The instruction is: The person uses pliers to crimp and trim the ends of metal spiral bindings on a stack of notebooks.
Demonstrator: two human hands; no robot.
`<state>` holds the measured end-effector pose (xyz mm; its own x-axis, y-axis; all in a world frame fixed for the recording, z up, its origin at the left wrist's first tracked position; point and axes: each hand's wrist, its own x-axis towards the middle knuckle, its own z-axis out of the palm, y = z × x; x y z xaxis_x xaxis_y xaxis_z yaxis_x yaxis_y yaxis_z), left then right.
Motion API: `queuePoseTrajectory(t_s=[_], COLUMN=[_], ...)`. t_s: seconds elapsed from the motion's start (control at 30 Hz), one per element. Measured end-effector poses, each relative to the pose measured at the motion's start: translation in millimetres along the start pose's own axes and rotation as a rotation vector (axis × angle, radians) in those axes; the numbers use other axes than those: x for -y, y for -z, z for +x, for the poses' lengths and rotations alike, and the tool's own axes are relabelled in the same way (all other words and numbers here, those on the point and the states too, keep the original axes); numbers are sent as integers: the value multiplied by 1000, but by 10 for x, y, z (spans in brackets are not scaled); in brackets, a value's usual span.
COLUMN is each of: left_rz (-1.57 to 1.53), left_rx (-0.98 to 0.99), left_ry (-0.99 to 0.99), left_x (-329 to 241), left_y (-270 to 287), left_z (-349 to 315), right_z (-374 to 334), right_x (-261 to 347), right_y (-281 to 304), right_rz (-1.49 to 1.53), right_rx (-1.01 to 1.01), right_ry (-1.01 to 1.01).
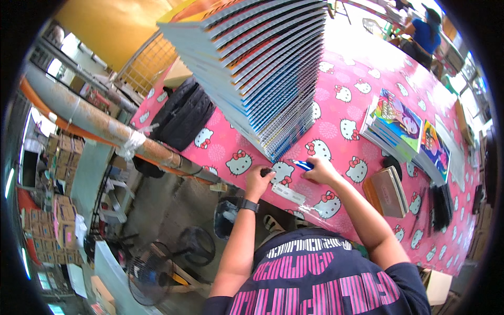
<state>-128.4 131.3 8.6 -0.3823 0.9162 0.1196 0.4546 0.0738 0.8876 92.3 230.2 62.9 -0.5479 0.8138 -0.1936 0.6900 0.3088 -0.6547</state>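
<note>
A tall stack of spiral-bound books (299, 84) rises from the pink patterned table, its black coil edges turned toward the right. Close to the stack's bottom corner, my left hand (256, 184) is closed on a small dark object (266, 171) whose kind I cannot make out. My right hand (321, 171) grips a small blue tool (302, 165), its tip pointing left toward the stack's base. The tool's exact kind is unclear. Between my forearms, a white printed strip (288, 193) lies at the table's near edge.
Colourful booklets (399, 126) lie in piles on the right, with a brown-covered block (387, 193) and black strips (441, 207) nearer me. A black bag (181, 115) sits left of the stack. A rusty pipe (100, 121) borders the table; a fan (150, 273) stands below.
</note>
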Motion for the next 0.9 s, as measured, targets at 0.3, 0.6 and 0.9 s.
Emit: queuePoseTrajectory(t_s=[0.3,0.6,0.9], left_rz=[-515,440,-20], left_rx=[-562,-412,-527], left_ry=[514,1139,670], left_x=[376,1448,1293], left_y=[1378,1764,1735], left_z=[-647,-1111,-779], right_z=[-191,-112,-127], right_x=[-949,-1027,-940], right_y=[31,84,79], right_rz=[1772,1756,1753], right_rx=[47,109,72], right_ry=[42,20,4])
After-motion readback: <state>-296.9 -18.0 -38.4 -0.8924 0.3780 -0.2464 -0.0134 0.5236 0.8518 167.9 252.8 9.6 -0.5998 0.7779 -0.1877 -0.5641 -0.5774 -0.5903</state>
